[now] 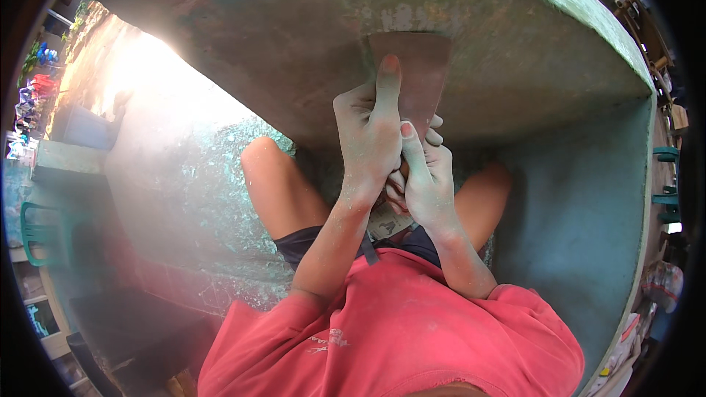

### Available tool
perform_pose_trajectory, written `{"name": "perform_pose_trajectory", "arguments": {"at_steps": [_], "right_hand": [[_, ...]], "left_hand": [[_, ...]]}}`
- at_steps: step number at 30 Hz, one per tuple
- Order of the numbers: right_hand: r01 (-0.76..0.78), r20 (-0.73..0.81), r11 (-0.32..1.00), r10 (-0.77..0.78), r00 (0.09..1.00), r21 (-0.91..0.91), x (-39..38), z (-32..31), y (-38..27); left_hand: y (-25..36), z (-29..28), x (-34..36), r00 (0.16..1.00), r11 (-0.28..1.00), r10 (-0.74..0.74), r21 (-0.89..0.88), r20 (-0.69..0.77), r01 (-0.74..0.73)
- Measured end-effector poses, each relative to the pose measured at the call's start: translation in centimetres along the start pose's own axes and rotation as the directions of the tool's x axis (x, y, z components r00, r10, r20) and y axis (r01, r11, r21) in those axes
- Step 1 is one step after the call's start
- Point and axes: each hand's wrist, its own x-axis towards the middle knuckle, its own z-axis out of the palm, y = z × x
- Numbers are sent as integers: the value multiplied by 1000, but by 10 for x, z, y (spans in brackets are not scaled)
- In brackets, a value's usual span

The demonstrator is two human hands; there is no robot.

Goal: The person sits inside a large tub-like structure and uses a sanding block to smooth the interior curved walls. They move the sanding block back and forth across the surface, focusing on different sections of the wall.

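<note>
Your left hand (369, 136) and right hand (430, 184) (both pale with dust) grip the scraper (423, 73), its blade up at the overhanging slab (272, 44); bare brownish areas (507, 62) look done, while greenish patches (323, 1) seem unscraped.

head-worn fisheye view, looked steeply down from just above a red T-shirt (397, 323) at six o'clock, faced the left hand (368, 136) and right hand (432, 190) close by at centre, reached a green-edged slab (287, 37) at twelve
</note>
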Motion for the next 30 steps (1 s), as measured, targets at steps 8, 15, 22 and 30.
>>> {"name": "perform_pose_trajectory", "arguments": {"at_steps": [8, 15, 22, 30], "right_hand": [[41, 6, 999, -41, 999, 28, 6, 5, -7], [74, -4, 997, -74, 997, -35, 8, 14, -22], [182, -6, 975, -184, 983, -128, 16, 27, -42], [125, -24, 986, -128, 991, -110, 10, 12, -3]], "left_hand": [[6, 4, 2, 995, 995, 101, 28, -3, -101], [16, 2, 13, 985, 980, 171, 96, 37, -173], [43, 12, 10, 985, 985, 174, 10, 9, -174], [8, -3, 11, 983, 983, 182, 38, -10, -182]]}}
